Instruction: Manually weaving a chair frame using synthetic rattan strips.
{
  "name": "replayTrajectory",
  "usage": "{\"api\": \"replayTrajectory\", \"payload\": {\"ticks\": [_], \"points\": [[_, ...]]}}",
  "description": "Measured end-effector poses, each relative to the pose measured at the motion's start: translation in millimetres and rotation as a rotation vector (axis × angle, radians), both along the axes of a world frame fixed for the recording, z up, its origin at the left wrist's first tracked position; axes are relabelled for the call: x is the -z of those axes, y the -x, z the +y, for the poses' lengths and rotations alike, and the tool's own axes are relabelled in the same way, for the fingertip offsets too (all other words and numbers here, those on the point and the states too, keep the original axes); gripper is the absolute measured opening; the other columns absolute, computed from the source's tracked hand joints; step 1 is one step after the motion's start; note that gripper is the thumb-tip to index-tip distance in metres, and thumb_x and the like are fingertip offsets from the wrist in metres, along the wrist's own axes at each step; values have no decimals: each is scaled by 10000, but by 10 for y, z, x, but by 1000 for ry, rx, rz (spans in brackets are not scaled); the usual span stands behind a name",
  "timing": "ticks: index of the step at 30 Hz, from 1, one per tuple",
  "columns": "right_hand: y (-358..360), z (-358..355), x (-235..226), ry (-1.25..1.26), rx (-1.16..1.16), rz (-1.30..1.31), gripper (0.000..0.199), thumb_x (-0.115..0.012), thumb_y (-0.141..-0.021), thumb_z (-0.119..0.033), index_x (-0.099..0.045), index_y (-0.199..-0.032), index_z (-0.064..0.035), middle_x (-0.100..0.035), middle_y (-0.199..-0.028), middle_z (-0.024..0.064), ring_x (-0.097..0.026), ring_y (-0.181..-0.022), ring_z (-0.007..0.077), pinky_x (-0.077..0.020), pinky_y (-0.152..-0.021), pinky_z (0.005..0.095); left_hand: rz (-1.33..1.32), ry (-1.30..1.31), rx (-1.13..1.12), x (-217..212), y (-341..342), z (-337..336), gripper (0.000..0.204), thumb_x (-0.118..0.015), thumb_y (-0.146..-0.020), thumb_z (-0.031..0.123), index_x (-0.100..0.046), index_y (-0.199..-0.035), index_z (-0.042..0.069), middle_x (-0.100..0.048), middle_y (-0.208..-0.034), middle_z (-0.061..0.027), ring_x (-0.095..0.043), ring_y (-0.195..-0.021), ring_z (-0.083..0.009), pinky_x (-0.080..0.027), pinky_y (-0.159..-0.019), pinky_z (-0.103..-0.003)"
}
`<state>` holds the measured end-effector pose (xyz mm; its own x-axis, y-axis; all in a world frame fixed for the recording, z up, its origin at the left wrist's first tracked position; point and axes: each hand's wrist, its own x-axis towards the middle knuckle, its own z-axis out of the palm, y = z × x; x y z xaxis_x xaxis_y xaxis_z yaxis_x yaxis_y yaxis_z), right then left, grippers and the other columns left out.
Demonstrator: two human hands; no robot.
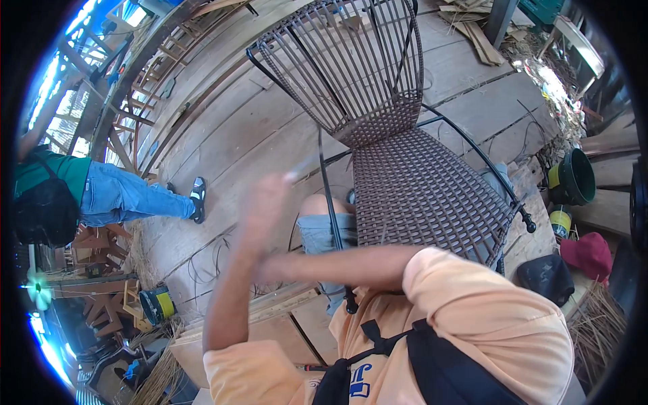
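Note:
A chair woven in dark brown strips (425,189) stands in front of me, its slatted back at the far side and its seat over my legs. My left hand (266,199) is raised to the left of the chair, smeared by motion. A small pale spot shows at its fingertips, too blurred to name. My right forearm crosses in front of my body, and my right hand (270,268) is at my left forearm, also blurred. Its fingers cannot be made out. Neither hand touches the chair.
A person in jeans (128,192) stands at the left on the plank floor (223,128). Dark green buckets (577,177) stand at the right; another bucket (156,305) is at the lower left. Caps (586,255) lie at my right beside loose strips (601,331). Wooden frames (135,115) line the left.

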<state>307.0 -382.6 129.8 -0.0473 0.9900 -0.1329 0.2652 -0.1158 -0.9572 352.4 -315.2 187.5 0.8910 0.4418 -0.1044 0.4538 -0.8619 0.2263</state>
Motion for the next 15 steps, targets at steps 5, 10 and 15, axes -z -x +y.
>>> {"api": "replayTrajectory", "payload": {"ticks": [5,10,15], "points": [[-1823,45,641,-157,701,840,173,-497,-810,-135,-589,-921,-40,-567,-793,88,-533,-677,176,-456,-546,335,-36,-329,-215,-119,1496,1189,261,-508,-859,236,-582,-789,-5,-578,-720,-218,-553,-679,-398,-420,-600,-445],[-3203,-595,755,-353,1304,1335,150,-340,-946,-159,-443,-901,-61,-518,-670,46,-505,-568,152,-441,-474,262,210,-591,-492,18,3138,1580,325,-492,-852,298,-617,-812,1,-594,-780,-233,-578,-721,-387,-444,-624,-447],[-3499,-1149,-361,-822,981,689,287,-363,-933,-217,-548,-809,-35,-576,-710,70,-532,-635,147,-443,-561,248,457,-537,-696,480,3124,1259,338,-523,-829,320,-649,-770,11,-615,-784,-220,-606,-746,-369,-478,-671,-471]]}}
